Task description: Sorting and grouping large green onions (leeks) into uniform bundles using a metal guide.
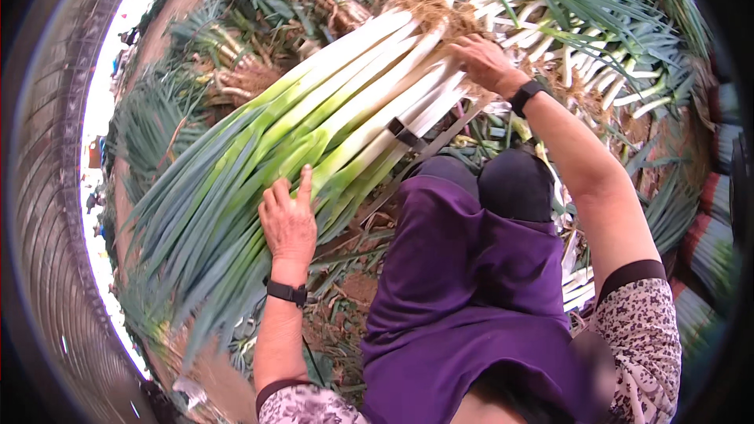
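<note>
A big sheaf of leeks (322,122) lies slantwise before my knees, white root ends at the upper right and green leaves fanning to the lower left. On the green leaves rests my left hand (289,216), fingers spread, holding nothing. My right hand (485,63) lies over the white stalks near the brown roots (448,12). Its fingers reach across the stalks, and their tips are partly hard to make out. Under the sheaf's near side run a grey flat strip (455,127) and a short black piece (404,133), which touches the stalks.
More leeks (620,71) are heaped at the upper right, roots and white ends mixed. Loose leaves and a smaller bunch (236,71) lie at the upper left. Scraps of leaf cover brown soil (357,286) beside my purple apron (463,290). A ribbed wall (51,188) curves along the left.
</note>
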`<state>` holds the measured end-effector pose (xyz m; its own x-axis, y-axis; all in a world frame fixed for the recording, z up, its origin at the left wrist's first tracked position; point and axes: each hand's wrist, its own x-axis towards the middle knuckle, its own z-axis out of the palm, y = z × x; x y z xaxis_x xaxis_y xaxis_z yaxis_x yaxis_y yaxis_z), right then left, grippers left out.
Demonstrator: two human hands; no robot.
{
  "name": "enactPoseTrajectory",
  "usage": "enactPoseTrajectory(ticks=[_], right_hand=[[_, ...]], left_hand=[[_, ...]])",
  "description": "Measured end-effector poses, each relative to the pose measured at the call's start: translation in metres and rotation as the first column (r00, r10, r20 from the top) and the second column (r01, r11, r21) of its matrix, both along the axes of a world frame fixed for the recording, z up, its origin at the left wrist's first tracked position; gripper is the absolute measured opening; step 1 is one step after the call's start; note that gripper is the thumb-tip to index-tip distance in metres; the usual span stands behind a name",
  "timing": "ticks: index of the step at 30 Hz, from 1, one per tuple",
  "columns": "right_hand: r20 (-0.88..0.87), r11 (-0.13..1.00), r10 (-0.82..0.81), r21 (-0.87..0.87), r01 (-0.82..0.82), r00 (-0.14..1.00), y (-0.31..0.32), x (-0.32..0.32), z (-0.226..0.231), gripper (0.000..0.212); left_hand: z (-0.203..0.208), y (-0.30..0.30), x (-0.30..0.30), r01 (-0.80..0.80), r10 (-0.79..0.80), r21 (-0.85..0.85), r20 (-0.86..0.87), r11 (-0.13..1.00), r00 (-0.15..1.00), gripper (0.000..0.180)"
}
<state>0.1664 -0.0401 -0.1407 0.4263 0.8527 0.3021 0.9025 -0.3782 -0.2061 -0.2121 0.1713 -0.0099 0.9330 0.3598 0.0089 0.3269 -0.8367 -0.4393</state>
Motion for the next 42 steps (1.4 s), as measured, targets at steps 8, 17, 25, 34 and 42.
enactPoseTrajectory(ticks=[8,17,25,34,42], right_hand=[[0.212,0.967,-0.058,-0.229,0.107,0.975,0.007,-0.019,-0.01,0.02],[0.269,0.939,-0.217,-0.207,0.276,0.938,-0.018,-0.04,-0.028,0.047],[-0.805,0.87,0.067,0.336,0.36,0.589,-0.179,-0.199,-0.026,0.077],[-0.541,-0.486,-0.591,-0.354,0.799,-0.599,-0.457,-0.495,-0.222,0.019],[-0.546,-0.421,-0.385,-0.613,0.668,-0.744,-0.479,-0.495,-0.294,0.059]], left_hand=[[-0.022,-0.003,-0.008,0.155,-0.118,-0.143,0.238,0.978,0.964,0.055],[-0.045,-0.007,0.024,0.247,-0.172,-0.262,0.279,0.933,0.945,0.033],[-0.057,0.021,0.007,0.334,-0.256,-0.155,0.379,0.93,0.889,0.037],[0.003,-0.055,0.02,0.458,-0.325,-0.084,0.592,0.885,0.737,0.017],[0.008,-0.153,0.089,0.81,-0.641,-0.199,0.52,0.552,0.565,0.017]])
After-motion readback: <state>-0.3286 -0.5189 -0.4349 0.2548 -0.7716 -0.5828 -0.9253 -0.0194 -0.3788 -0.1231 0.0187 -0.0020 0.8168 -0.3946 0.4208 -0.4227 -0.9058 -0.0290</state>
